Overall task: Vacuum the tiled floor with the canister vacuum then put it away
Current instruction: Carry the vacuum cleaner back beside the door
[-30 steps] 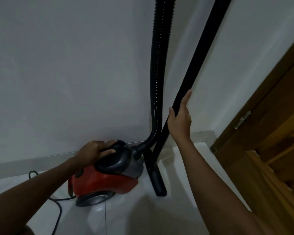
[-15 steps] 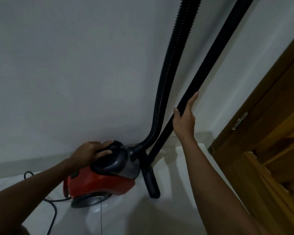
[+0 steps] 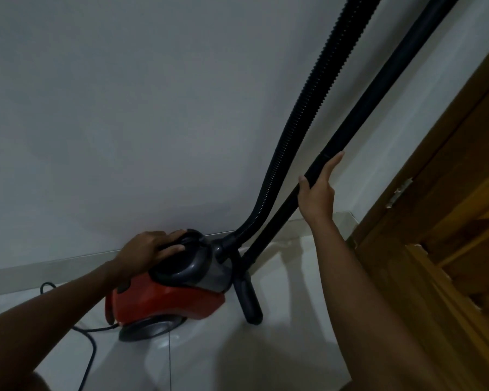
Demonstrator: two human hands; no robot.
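the wall point(image 3: 124, 108) fills everything from nine o'clock round to one, and the tiled floor point(image 3: 288, 320) spreads pale below it; the wooden door point(image 3: 449, 221) closes off the side from two to five o'clock. we judge we are in the putting-away step: the canister vacuum point(image 3: 170, 294) sits on the floor near centre, towards seven o'clock, close to the skirting, its floor head point(image 3: 249, 303) resting just beside it at six.

the ribbed hose point(image 3: 299, 131) climbs from the canister's front to twelve o'clock and out of view, and the rigid wand point(image 3: 378, 94) rises alongside it towards one.

our right hand point(image 3: 318, 193) is closed loosely round the wand, thumb on one side, fingers stretched up the other. our left hand point(image 3: 150, 249) lies over the canister's dark handle, fingers curled on it; how firmly, we cannot tell.

next, we think, the wand wants leaning into the corner at two o'clock, or parking against the canister, with the body steadied. room is tight there: wall behind, door edge to the right. open floor lies only towards six. the cord point(image 3: 92, 348) trails at seven, a likely snag for the wheel.
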